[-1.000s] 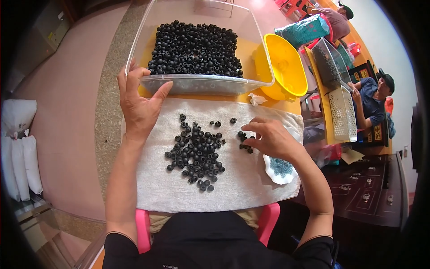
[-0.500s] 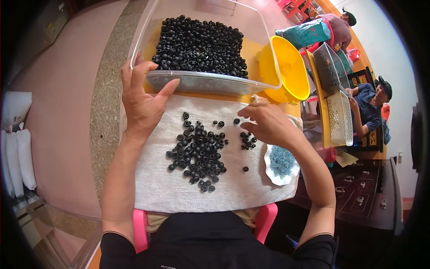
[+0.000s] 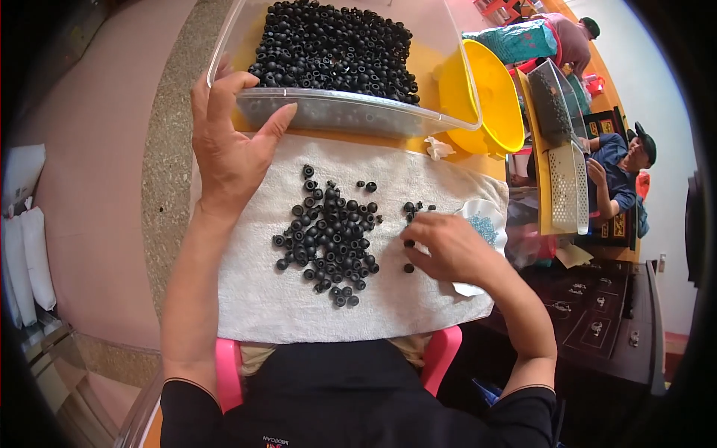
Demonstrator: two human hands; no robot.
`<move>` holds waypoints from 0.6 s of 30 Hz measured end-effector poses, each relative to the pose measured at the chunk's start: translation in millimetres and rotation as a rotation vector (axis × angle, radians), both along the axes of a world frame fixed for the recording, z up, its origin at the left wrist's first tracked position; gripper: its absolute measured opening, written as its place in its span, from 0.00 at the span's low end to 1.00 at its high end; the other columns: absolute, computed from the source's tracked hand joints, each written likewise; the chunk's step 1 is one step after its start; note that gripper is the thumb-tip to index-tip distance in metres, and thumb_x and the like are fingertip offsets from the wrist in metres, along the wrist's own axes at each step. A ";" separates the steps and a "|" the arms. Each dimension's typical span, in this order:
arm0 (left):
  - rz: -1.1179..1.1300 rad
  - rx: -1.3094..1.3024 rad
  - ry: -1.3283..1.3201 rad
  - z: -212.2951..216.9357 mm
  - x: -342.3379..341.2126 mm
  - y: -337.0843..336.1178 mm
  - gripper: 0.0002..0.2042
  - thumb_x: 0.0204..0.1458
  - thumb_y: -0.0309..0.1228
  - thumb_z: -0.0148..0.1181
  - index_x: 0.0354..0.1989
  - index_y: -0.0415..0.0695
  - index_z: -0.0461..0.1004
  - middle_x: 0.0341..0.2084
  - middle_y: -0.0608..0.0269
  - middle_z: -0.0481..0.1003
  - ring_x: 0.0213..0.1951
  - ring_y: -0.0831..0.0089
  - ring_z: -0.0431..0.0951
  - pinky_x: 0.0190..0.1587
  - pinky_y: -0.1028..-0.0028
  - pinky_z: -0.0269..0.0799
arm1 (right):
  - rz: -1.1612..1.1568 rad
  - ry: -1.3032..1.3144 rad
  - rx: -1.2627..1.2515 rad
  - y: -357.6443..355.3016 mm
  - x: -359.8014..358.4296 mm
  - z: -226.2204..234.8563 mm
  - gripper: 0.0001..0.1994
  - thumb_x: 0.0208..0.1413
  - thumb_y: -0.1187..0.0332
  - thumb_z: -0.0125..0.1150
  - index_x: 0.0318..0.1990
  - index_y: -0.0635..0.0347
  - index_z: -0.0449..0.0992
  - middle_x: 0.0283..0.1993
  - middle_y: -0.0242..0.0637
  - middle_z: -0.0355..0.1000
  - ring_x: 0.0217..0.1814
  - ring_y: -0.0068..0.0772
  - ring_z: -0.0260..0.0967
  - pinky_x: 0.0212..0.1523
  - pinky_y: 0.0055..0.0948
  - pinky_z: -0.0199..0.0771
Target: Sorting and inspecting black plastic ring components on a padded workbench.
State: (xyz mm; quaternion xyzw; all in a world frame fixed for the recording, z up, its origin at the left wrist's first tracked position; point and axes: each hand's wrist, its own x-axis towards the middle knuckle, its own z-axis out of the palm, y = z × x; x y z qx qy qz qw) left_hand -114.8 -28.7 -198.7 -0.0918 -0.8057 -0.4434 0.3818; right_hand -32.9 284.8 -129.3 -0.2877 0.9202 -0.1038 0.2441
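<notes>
My left hand (image 3: 235,149) grips the near left corner of a clear plastic bin (image 3: 336,119), thumb along its outer wall. Small, round, hollow black pieces (image 3: 336,56) fill much of the bin. On a white towel (image 3: 261,313) lies a loose heap of the same pieces (image 3: 332,239). My right hand (image 3: 463,250) is low over the towel's right side, fingers curled, with a black hollow piece (image 3: 408,243) at its fingertips. Beyond those fingers sits a small cluster of black pieces (image 3: 411,207). The hand partly hides a white wavy-edged dish (image 3: 499,216) of tiny pale-blue beads (image 3: 483,227).
A yellow tub (image 3: 497,104) stands right of the bin, with crumpled white tissue (image 3: 439,148) in front. A lone black piece (image 3: 408,269) lies below my right hand. Two other people are at the right, one seated by a white perforated basket (image 3: 567,187).
My right hand has moved down and right, from the towel's upper edge to beside the dish, bringing a black piece along. My left hand keeps its hold on the bin. The view has shifted slightly.
</notes>
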 end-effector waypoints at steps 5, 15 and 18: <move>0.012 -0.015 -0.008 -2.0 0.7 0.0 0.28 0.45 0.31 0.80 0.53 0.51 0.71 0.58 0.51 0.69 0.64 0.52 0.70 0.64 0.60 0.72 | 0.009 0.007 0.078 9.4 39.1 -18.4 0.08 0.56 0.69 0.65 0.41 0.62 0.78 0.38 0.42 0.73 0.40 0.49 0.76 0.39 0.43 0.79; -0.014 0.029 0.010 2.0 1.5 2.3 0.27 0.44 0.28 0.80 0.52 0.49 0.72 0.60 0.50 0.68 0.64 0.52 0.70 0.64 0.60 0.70 | 0.118 0.096 -0.061 5.4 42.5 -33.3 0.09 0.54 0.72 0.65 0.43 0.61 0.78 0.39 0.42 0.73 0.41 0.47 0.76 0.39 0.40 0.81; -0.013 0.029 0.015 4.1 1.1 3.6 0.27 0.43 0.28 0.80 0.51 0.49 0.72 0.58 0.50 0.69 0.63 0.52 0.70 0.63 0.60 0.71 | 0.087 0.098 -0.119 -6.1 30.8 -24.2 0.11 0.53 0.74 0.67 0.45 0.61 0.79 0.41 0.42 0.74 0.42 0.47 0.77 0.40 0.39 0.81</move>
